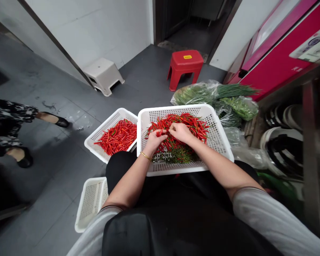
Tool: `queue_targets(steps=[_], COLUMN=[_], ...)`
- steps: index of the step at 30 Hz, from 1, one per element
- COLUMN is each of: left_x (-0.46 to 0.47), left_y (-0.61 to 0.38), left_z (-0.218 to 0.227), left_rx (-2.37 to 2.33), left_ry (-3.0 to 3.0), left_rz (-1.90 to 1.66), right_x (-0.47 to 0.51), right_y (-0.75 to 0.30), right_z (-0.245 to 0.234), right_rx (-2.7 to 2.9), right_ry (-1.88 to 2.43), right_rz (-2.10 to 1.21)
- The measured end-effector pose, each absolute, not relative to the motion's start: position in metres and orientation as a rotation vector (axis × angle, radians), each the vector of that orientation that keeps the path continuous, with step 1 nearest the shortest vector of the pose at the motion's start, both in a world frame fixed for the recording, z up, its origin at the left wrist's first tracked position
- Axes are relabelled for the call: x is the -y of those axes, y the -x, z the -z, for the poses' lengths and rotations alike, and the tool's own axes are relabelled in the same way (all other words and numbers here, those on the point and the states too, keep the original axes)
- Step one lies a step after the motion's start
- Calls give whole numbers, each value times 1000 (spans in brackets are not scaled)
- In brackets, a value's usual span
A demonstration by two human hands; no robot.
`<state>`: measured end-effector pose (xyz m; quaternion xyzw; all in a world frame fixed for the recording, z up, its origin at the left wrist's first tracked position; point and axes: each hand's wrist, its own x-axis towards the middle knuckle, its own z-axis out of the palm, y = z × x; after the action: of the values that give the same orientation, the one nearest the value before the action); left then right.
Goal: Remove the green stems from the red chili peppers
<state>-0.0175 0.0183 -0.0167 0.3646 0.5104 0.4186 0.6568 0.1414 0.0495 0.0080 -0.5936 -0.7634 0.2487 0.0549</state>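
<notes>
A white perforated plastic basket (219, 142) rests on my lap, heaped with red chili peppers (188, 121). Green pepper stems (180, 155) lie in a pile along its near side. Above the heap, my left hand (155, 139) is closed on a red chili pepper (160, 133). My right hand (180, 132) is beside it, fingers pinched together at the pepper's end; what exactly they grip is hidden. To the left, a second white basket (92, 142) holds more red chili peppers (118, 138), which look mostly stemless.
A smaller white basket (90, 199) sits on the floor at lower left. Bagged green vegetables (196, 94) lie beyond my basket, near a red stool (185, 64). A white stool (104, 73) stands by the wall. At far left, a person's feet (25, 158) show.
</notes>
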Motion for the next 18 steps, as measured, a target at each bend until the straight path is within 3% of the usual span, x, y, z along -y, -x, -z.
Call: queue_targets(steps=[2, 4, 9, 11, 16, 18], left_x=[-14, -11, -6, -5, -10, -15], left_y=[13, 9, 5, 7, 16, 19], left_z=[16, 16, 21, 22, 17, 15], left_rx=[-1060, -991, -1006, -975, -794, -761], left_ry=[-979, -1066, -892, -800, -514, -403], left_rz=[-814, -696, -676, -693, -771, -836], right_x=[-33, -16, 2, -1, -29, -44], right_y=[-155, -163, -152, -148, -164, -171], right_z=[-11, -12, -12, -14, -23, -24], right_rx=[2112, 2038, 2341, 2368, 2340, 2462], right_ry=[1673, 1599, 1537, 1526, 1434, 1542], right_rz=[-1078, -1159, -499, -441, -1129, -1064])
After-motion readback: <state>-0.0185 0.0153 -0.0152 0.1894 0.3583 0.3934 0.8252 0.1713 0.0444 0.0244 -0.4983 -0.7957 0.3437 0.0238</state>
